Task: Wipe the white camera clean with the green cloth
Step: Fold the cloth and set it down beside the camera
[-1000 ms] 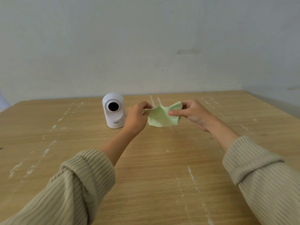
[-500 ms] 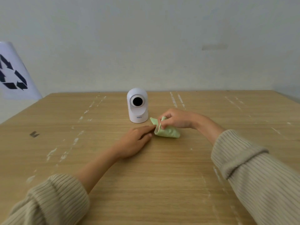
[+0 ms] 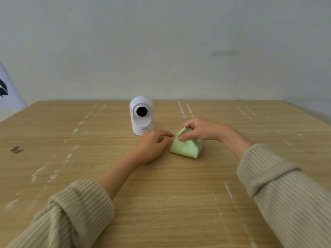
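Head view: we see a wooden worktop (image 3: 161, 194) with pale scuff marks, set against a plain light wall (image 3: 161, 42). The white camera (image 3: 141, 115) stands upright near the far middle of the worktop, its dark round lens facing us and small grey lettering low on its front.

The green cloth (image 3: 186, 146) lies folded on the worktop, just to the right of the camera and nearer to us, apart from the camera body. Its upper edge is raised into a peak.

The right hand (image 3: 202, 128) reaches in from the right. Its grip is pressed together on the raised top edge of the cloth, thumb and fingertips pinching the fabric while the rest of the cloth rests on the worktop.

The left hand (image 3: 152, 145) lies palm down just in front of the camera base, between the camera and the cloth. Its fingers are loosely extended toward the cloth and hold nothing; we cannot tell whether the fingertips touch the fabric.

Both forearms are bare, with ribbed beige sleeves (image 3: 75, 212) pushed up. At the far left edge we see part of a white object (image 3: 9, 93) with a dark printed mark.
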The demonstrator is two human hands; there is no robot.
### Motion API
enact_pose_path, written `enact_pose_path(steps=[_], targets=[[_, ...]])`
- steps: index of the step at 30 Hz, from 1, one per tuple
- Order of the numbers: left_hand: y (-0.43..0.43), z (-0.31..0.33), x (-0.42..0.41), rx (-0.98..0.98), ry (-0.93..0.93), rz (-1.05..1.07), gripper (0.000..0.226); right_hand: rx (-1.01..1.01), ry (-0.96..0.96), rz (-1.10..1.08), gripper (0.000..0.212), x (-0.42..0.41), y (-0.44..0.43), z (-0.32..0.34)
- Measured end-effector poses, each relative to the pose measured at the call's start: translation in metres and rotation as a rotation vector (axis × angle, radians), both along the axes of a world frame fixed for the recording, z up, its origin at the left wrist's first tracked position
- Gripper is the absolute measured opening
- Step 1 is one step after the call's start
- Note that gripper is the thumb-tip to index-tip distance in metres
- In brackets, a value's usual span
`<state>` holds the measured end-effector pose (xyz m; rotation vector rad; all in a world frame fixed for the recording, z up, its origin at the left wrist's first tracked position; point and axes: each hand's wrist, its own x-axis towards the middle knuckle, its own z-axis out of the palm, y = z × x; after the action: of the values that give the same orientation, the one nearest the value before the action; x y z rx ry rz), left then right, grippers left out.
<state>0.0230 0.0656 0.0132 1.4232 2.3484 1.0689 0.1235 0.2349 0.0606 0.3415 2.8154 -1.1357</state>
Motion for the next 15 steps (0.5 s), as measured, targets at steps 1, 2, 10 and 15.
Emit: enact_pose_path(steps=[1, 2, 10, 15], targets=[[-0.007, -0.002, -0.002, -0.008, 0.096, -0.004, 0.030, 0.043, -0.004, 0.008, 0.001, -0.006, 0.000, -0.003], [-0.015, -0.004, -0.004, -0.034, 0.185, -0.015, 0.030, 0.101, -0.006, 0.011, 0.008, -0.012, -0.001, -0.006], [-0.048, -0.018, -0.012, -0.140, 0.401, 0.050, 0.039, 0.423, 0.128, -0.031, 0.038, -0.030, -0.006, -0.025], [-0.045, -0.017, -0.010, -0.144, 0.402, 0.080, 0.039, 0.651, 0.366, -0.066, 0.028, -0.017, -0.014, -0.030]])
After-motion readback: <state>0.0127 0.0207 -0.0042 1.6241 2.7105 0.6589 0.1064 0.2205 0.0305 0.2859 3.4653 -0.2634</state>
